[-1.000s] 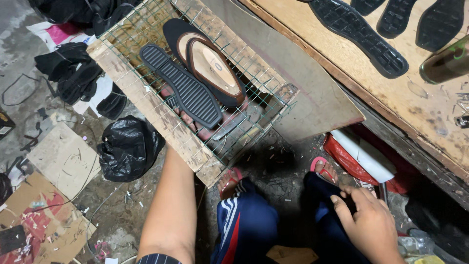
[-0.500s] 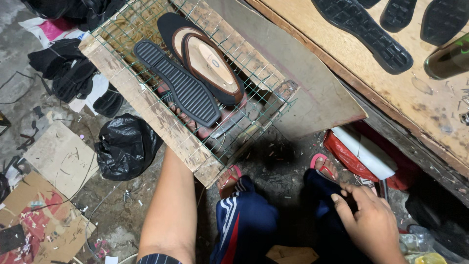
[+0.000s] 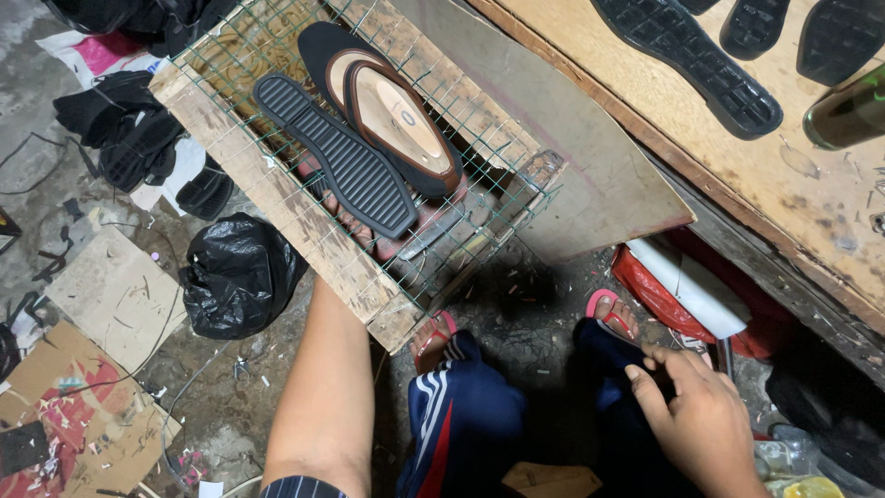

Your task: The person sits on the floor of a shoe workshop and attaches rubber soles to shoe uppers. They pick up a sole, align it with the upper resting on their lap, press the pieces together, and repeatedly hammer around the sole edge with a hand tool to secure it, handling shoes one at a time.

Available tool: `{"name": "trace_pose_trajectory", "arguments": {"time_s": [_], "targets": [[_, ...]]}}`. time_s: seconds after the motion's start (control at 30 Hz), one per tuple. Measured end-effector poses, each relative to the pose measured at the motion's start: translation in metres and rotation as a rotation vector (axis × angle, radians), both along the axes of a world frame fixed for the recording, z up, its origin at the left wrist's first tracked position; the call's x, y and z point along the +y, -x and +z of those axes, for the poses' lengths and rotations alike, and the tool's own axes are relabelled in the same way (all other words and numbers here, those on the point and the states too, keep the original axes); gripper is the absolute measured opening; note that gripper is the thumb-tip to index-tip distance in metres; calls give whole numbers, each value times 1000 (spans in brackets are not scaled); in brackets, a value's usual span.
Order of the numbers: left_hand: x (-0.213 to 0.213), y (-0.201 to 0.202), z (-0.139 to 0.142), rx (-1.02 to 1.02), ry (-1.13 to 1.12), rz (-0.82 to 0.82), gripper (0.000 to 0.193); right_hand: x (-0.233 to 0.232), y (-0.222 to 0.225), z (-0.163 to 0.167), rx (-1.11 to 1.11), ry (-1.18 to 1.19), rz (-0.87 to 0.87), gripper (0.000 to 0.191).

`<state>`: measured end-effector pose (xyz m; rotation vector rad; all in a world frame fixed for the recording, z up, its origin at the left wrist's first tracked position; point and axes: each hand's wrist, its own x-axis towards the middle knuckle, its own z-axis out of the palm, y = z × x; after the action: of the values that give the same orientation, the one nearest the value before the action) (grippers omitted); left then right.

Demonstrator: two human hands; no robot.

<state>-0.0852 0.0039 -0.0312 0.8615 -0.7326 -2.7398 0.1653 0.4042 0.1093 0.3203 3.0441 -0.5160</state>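
Black ribbed sole (image 3: 336,157) on wire rack (image 3: 267,198), long axis upper-left to lower-right.

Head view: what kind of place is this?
Likely a small footwear workshop: black rubber soles on a wooden bench, a sole and shoe upper on a wire-mesh rack, scraps on the floor.

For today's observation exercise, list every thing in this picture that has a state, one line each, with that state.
wire-mesh wooden rack: lifted, tilted
ribbed black sole: lying on the mesh, tread up
tan-lined shoe upper: lying on the mesh, beside the sole
left hand: under the rack, grip hidden
right hand: on the knee, empty
black plastic bag: crumpled on floor
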Motion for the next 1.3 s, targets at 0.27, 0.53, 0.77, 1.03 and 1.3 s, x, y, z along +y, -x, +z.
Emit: {"name": "trace_pose_trajectory", "arguments": {"time_s": [0.27,0.53,0.77,1.03,1.3], "targets": [[5,2,11,6,3,-9,17,-1,0,2,-35,-10,-19,36],[6,-4,19,10,-5,-11,16,1,1,-2,-11,8,-8,37],[-54,-56,14,31,-92,89,15,6,-2,-8,37,19,43,34],[-84,-265,136,45,60,198,21,-35,-3,71,217,469,221,39],[60,-370,284,224,517,-681,35,-106,-72,204,170,756,694,53]]}}
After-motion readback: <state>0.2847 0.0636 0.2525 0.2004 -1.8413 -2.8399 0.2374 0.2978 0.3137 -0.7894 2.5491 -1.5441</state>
